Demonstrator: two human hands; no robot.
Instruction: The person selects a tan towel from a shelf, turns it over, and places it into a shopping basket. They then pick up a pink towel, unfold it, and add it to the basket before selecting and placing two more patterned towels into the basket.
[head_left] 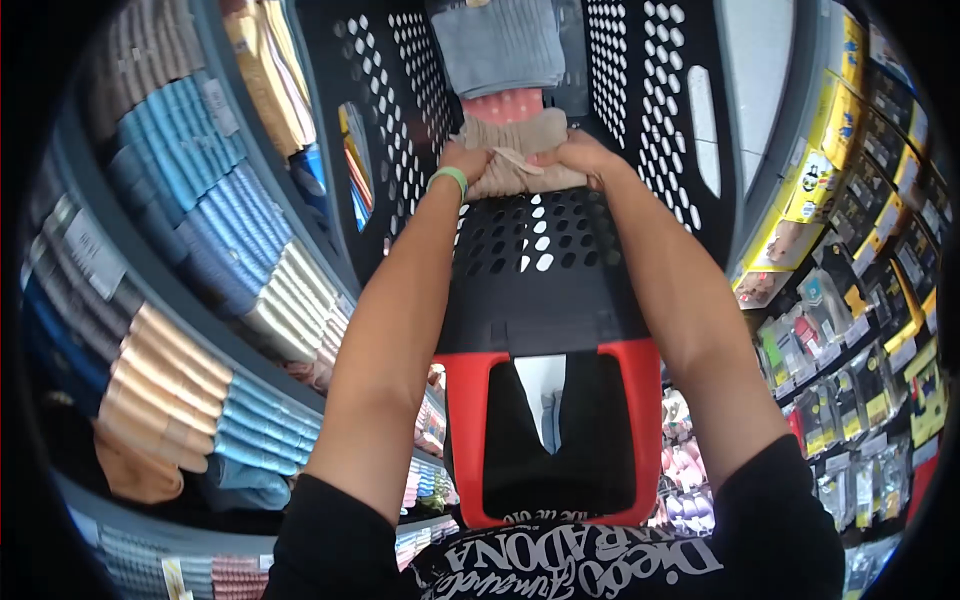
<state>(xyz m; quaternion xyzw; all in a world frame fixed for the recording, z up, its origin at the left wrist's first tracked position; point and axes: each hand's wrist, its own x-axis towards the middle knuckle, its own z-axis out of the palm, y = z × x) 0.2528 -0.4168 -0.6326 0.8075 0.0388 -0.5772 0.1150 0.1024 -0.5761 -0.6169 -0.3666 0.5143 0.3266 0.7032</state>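
A beige folded garment (520, 178), with what looks like a tie at its front, lies inside a black shopping basket (545, 300). My left hand (467, 162), a green band on its wrist, is closed on the garment's left side. On the other side, my right hand (582, 157) grips the garment with the thumb on top near the tie. Just beyond it, a pink dotted cloth (503, 105) shows partly. A grey-blue folded cloth (500, 45) sits farther in. The lower fingers of both hands are hidden by the fabric.
The basket's red handle frame (465, 430) is close to my body. Shelves of folded blue towels (185, 135) and peach towels (165, 375) curve along the left. Packaged goods (850, 390) hang on the right, beside yellow packs (810, 185). Pale floor (755, 80) shows at the upper right.
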